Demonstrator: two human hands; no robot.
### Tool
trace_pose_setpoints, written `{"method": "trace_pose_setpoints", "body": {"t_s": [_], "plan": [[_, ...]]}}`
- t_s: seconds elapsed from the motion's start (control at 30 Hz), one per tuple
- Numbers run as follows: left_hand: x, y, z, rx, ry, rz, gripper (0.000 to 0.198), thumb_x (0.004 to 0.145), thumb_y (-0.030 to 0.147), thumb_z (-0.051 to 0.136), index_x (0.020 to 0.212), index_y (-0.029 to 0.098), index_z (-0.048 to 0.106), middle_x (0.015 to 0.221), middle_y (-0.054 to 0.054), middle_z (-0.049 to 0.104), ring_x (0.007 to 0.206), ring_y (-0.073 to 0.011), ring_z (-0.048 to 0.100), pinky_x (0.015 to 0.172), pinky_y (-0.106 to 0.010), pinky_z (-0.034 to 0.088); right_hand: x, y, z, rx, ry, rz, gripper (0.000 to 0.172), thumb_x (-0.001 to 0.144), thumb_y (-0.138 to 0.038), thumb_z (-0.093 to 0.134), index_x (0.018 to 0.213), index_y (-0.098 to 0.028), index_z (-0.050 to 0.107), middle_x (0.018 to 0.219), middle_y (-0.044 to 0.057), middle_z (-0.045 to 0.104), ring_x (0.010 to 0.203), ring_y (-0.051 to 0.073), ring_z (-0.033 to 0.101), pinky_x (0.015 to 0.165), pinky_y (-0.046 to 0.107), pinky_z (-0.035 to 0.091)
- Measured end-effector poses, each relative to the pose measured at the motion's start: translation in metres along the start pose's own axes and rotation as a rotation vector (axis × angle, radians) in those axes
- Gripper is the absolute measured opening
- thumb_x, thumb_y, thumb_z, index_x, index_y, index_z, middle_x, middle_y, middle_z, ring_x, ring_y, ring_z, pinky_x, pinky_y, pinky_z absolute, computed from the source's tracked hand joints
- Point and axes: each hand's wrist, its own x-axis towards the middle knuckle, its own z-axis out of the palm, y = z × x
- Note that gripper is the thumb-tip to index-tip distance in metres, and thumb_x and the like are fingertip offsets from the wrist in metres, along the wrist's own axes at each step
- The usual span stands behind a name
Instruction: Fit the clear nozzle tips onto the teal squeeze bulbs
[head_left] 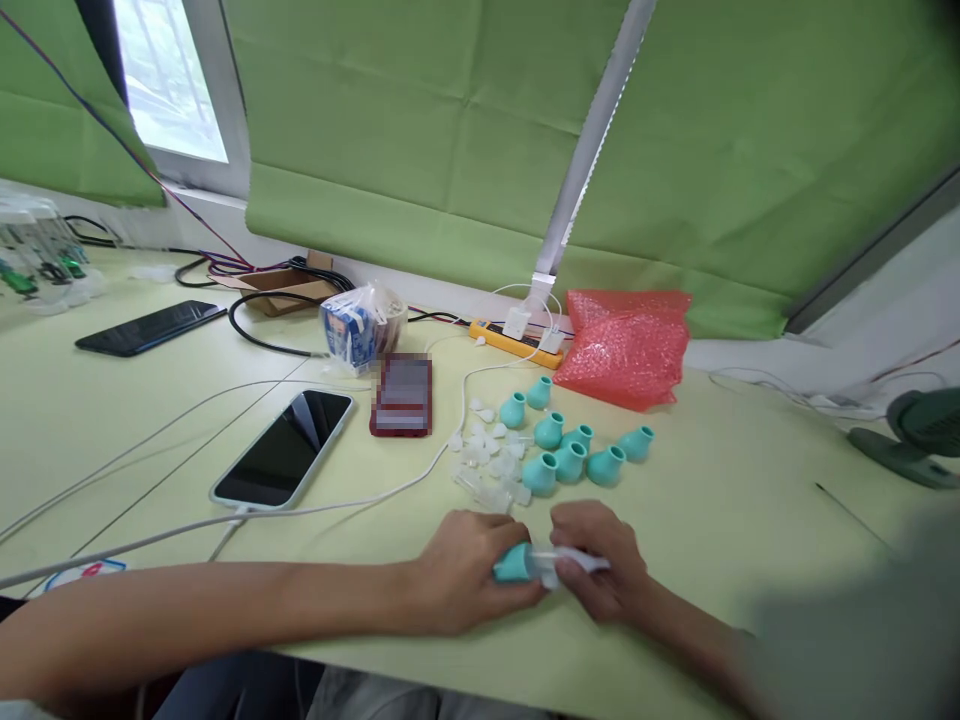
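Observation:
Near the table's front edge, my left hand (469,570) is closed around a teal rubber bulb (513,564), whose neck points right. A clear plastic tube (541,566) meets the bulb's neck. My right hand (611,560) is closed on the tube's other end, pinching a whitish piece (589,561) too blurred to name exactly. Beyond my hands, several teal bulbs (540,474) lie with their open necks mostly up and to the right. Beside them is a loose pile of small clear and white plastic parts (491,455).
A pale phone (283,450) on a white cable, a dark red device (403,395) and a black phone (150,328) lie to the left. Farther back are a bagged blue box (352,335), an orange power strip (501,340) and a red bubble-wrap pouch (628,348). A fan (926,425) stands right.

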Motion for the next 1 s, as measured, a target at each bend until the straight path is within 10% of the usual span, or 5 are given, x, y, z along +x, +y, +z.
{"method": "trace_pose_setpoints", "body": {"t_s": [0.17,0.37,0.63,0.77,1.0], "plan": [[0.007,-0.018,0.016,0.076,0.119,-0.006,0.018,0.073,0.029,0.047,0.065,0.014,0.053,0.059,-0.003,0.058,0.054,-0.0150,0.055,0.051,-0.022,0.039,-0.008,0.024,0.025,0.193,0.083,0.526,0.040,0.078,-0.033,0.039,0.042,-0.020,0.025,0.038,-0.005,0.025,0.035,0.009,0.026,0.038,0.024,0.024],[0.012,-0.026,0.011,0.087,-0.006,0.143,0.028,0.074,0.038,0.048,0.090,0.016,0.053,0.072,-0.004,0.061,0.065,-0.0166,0.058,0.058,-0.022,0.040,0.003,0.022,0.022,0.349,0.051,0.771,0.043,0.083,-0.040,0.029,0.045,-0.021,0.019,0.033,-0.007,0.018,0.030,0.007,0.020,0.033,0.023,0.022],[0.006,-0.021,0.015,0.237,-0.034,0.237,0.029,0.080,0.036,0.038,0.100,0.016,0.046,0.082,-0.005,0.060,0.072,-0.0183,0.056,0.061,-0.024,0.038,0.028,0.051,0.006,-0.375,-0.016,0.443,0.022,0.076,-0.037,0.047,0.065,-0.018,0.047,0.057,-0.001,0.048,0.052,0.011,0.043,0.052,0.022,0.032],[0.009,-0.022,0.020,0.269,0.006,0.171,0.024,0.076,0.032,0.043,0.090,0.014,0.048,0.079,-0.007,0.058,0.075,-0.0224,0.055,0.063,-0.028,0.038,0.020,0.076,0.014,-0.415,-0.218,0.365,0.014,0.069,-0.030,0.055,0.070,-0.016,0.055,0.063,0.002,0.056,0.061,0.014,0.050,0.058,0.024,0.037],[0.011,-0.019,0.019,0.222,0.073,0.039,0.035,0.083,0.040,0.033,0.108,0.017,0.036,0.076,-0.003,0.058,0.069,-0.0191,0.056,0.056,-0.025,0.036,0.005,0.086,0.020,-0.403,-0.132,0.299,0.008,0.067,-0.024,0.056,0.069,-0.016,0.057,0.069,0.005,0.061,0.069,0.019,0.054,0.066,0.030,0.039]]}}
